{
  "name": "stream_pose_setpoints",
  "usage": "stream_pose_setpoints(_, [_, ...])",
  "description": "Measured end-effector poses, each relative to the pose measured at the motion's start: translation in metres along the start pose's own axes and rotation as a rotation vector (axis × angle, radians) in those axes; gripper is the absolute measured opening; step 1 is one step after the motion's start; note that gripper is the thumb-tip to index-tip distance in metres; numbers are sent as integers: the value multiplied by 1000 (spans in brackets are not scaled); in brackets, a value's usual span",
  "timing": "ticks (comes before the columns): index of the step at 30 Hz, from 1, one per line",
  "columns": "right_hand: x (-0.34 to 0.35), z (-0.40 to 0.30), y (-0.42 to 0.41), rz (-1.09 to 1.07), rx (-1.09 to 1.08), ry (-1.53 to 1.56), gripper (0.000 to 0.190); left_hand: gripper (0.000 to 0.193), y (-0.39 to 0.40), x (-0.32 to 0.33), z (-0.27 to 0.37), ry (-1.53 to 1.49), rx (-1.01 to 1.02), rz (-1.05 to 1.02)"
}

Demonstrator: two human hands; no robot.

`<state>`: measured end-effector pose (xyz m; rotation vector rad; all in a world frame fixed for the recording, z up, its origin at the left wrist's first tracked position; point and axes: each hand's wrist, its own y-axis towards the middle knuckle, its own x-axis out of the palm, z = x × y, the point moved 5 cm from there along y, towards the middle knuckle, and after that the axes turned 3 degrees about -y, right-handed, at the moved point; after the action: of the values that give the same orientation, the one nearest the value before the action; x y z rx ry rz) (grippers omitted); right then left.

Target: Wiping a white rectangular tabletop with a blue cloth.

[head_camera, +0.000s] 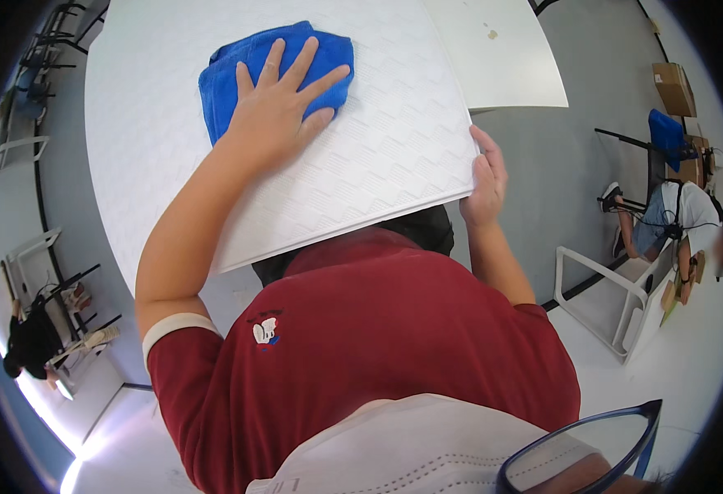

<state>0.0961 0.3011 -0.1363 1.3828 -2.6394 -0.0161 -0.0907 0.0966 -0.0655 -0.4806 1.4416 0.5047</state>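
My left hand [272, 114] lies palm down with fingers spread on a folded blue cloth [216, 92]. The cloth rests on a large white panel [392, 123] with a raised, textured pattern. The panel reaches from the top of the view towards my body, and its near edge crosses in front of my waist. My right hand [488, 179] holds the panel's near right corner, with fingers along the side edge; part of this hand is hidden by the panel.
A white tabletop [516, 68] with small stains adjoins the panel at the upper right. At far right a seated person [689, 210] works at a white table, near cardboard boxes [673, 89] and a blue chair back [667, 136]. Another person [34, 333] in dark clothes sits at far left.
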Motion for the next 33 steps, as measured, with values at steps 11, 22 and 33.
stream_pose_setpoints(11, [1, -1, 1, 25, -9, -67, 40, 46, 13, 10, -2, 31, -47, 81])
stream_pose_setpoints(22, [4, 6, 3, 1, 37, 41, 38, 53, -11, 5, 76, -141, 306, -61])
stream_pose_setpoints(33, [7, 0, 3, 10, 11, 60, 38, 51, -7, 4, 97, -183, 351, -100])
